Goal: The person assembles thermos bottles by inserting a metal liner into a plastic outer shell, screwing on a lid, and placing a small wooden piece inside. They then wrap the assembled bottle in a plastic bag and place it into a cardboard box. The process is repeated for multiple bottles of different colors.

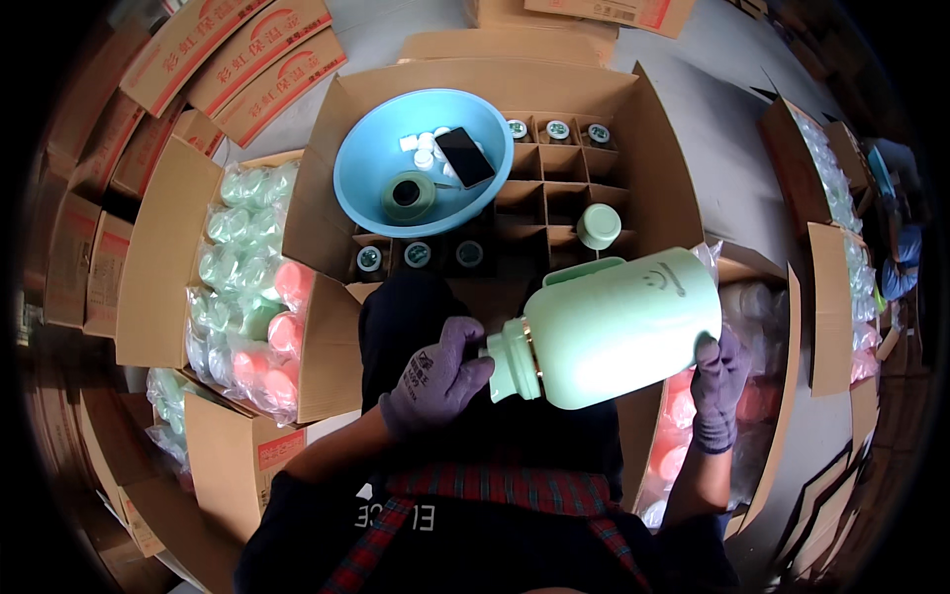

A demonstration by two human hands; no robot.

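A mint-green thermos jug (623, 327) lies tilted on its side over my lap, its neck toward the left and its handle on the upper side. My right hand (720, 381), in a grey-purple glove, grips the jug's base end. At the neck (512, 361), my gloved left hand (440, 378) has its fingers bent and closed against the mouth; whether a small part sits in them is hidden. Just beyond the jug, a round mint-green cup lid (599, 227) rests at the divided carton.
A divided carton (653, 168) with several jugs stands ahead. Its blue basin (356, 188) holds white caps, a black phone (464, 158) and a tape roll (409, 196). Open cartons of bagged green and pink cups (247, 257) flank me. Closed cartons (247, 59) are stacked far left.
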